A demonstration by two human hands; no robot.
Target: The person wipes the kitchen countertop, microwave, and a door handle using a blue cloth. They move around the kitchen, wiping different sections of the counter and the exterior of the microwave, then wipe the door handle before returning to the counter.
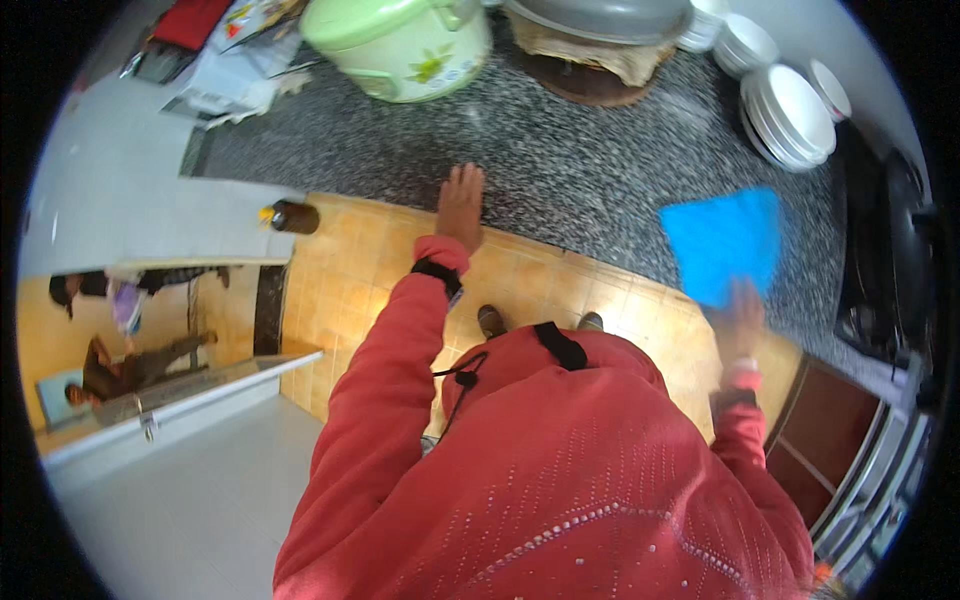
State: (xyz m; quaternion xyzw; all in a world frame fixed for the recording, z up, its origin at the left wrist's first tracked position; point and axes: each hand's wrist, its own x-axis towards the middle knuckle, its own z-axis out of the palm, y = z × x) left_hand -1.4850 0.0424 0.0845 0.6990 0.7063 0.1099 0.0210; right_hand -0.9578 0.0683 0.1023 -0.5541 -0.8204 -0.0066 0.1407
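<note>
My left hand [461, 201] lies with its fingers stretched forward at the front edge of a speckled dark granite countertop [570, 165]. Nothing is in it. On the right, my right hand [739, 322] is blurred by motion. Its fingers overlap the near edge of a bright blue cloth [724, 236] spread on the stone. Whether they pinch the cloth or only rest on it, I cannot make out. Both wrists carry dark bands over red sleeves.
Along the back stand a green lidded container [409, 49], a grey metal lid [600, 16] over a cloth, and stacked white bowls [787, 116]. A black gas stove [885, 247] borders the right. A dark bottle [296, 217] stands on the floor. Two people are visible through the doorway.
</note>
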